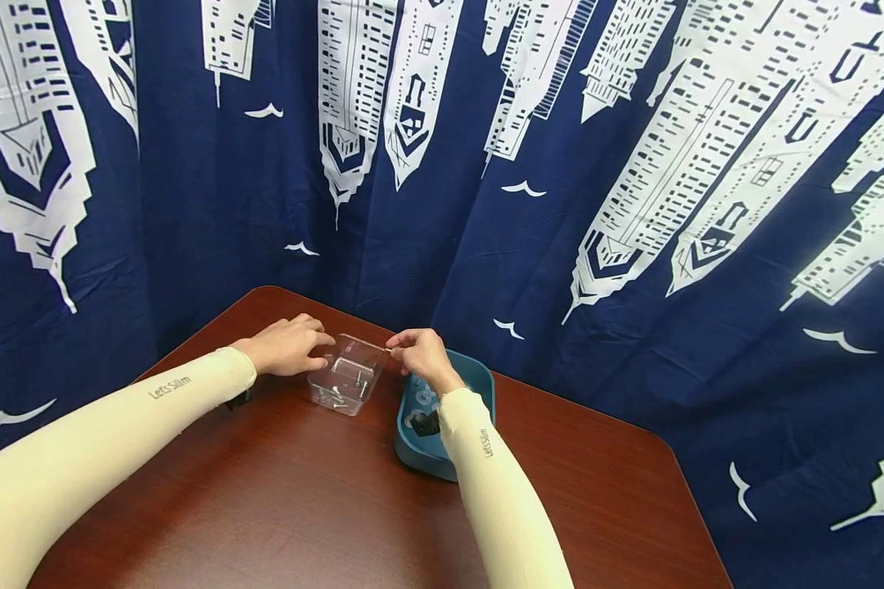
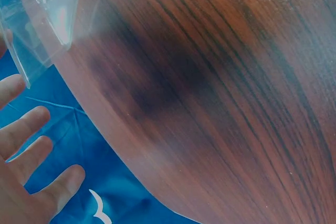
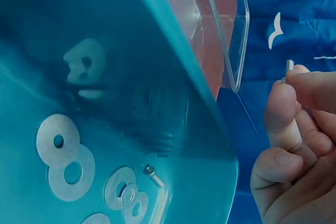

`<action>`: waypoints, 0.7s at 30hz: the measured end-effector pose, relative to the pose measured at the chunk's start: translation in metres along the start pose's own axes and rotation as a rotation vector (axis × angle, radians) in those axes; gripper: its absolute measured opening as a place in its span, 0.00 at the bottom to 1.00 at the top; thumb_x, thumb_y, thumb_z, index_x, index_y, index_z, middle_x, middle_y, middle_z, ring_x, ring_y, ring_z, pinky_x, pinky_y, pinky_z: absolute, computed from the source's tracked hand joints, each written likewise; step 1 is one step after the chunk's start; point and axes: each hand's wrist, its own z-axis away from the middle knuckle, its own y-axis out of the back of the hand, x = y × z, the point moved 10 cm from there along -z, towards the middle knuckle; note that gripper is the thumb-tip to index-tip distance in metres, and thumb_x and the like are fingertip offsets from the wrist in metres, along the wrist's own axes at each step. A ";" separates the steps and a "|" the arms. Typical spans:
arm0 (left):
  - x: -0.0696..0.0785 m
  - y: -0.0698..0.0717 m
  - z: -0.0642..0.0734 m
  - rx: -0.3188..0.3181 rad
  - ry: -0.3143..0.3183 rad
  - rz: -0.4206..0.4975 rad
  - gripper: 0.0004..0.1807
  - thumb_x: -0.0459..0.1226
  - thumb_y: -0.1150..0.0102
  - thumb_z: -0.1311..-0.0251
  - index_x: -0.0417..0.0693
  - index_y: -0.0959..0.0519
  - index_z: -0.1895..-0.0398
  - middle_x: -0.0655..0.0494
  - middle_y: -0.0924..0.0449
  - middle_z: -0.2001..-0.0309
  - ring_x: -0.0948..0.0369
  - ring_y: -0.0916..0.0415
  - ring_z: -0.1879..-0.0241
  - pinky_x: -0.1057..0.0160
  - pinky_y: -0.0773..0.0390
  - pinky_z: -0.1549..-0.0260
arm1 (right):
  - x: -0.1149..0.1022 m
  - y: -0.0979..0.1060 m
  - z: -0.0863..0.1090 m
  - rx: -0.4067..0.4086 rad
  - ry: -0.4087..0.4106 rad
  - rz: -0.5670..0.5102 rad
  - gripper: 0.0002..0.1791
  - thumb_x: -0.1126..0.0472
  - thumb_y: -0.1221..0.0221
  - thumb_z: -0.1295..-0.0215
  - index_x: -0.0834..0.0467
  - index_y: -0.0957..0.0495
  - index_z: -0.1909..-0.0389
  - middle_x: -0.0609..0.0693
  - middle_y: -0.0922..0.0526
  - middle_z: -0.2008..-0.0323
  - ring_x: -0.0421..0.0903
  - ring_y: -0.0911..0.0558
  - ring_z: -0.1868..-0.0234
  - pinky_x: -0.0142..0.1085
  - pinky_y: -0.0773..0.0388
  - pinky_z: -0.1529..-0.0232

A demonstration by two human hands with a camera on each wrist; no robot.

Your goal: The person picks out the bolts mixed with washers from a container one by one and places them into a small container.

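Observation:
Between thumb and fingertips my right hand (image 1: pixel 421 353) pinches a small metal screw (image 3: pixel 289 65), above the gap between two containers. Below that wrist is a blue bin (image 3: pixel 227 182) with several flat washers (image 3: pixel 58 141) and a screw (image 3: pixel 153 176) on its floor. To the left, a clear plastic box (image 1: pixel 342 372) holds several small metal screws (image 1: pixel 363 383). My left hand (image 1: pixel 289 345) is at the box's left side with its fingers spread and relaxed. In the left wrist view those fingertips (image 2: pixel 73 176) hold nothing.
Both containers stand on a brown wood-grain table (image 1: pixel 265 483). Close behind its back edge hangs a navy curtain (image 1: pixel 442 204) with white building prints. The forearm in its cream sleeve (image 1: pixel 501 483) crosses over the blue bin's right side.

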 end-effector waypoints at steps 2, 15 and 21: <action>0.000 0.000 0.001 0.002 0.001 0.002 0.26 0.47 0.37 0.37 0.46 0.20 0.38 0.42 0.23 0.40 0.45 0.31 0.38 0.39 0.29 0.41 | -0.001 -0.003 -0.001 -0.006 0.001 -0.002 0.08 0.69 0.39 0.36 0.59 0.13 0.59 0.56 0.12 0.64 0.41 0.25 0.83 0.46 0.18 0.68; 0.001 0.001 0.002 -0.004 0.006 0.005 0.26 0.46 0.38 0.36 0.45 0.21 0.37 0.42 0.22 0.42 0.46 0.30 0.40 0.40 0.27 0.42 | -0.008 -0.019 -0.005 -0.040 0.010 -0.019 0.09 0.70 0.38 0.38 0.60 0.13 0.60 0.57 0.12 0.65 0.41 0.24 0.84 0.34 0.24 0.77; 0.005 0.003 0.002 -0.005 -0.002 0.011 0.26 0.45 0.37 0.37 0.43 0.20 0.38 0.42 0.21 0.44 0.46 0.29 0.41 0.41 0.26 0.43 | -0.008 -0.022 -0.004 -0.043 -0.008 -0.022 0.09 0.70 0.37 0.39 0.59 0.13 0.60 0.54 0.12 0.68 0.42 0.23 0.83 0.32 0.26 0.79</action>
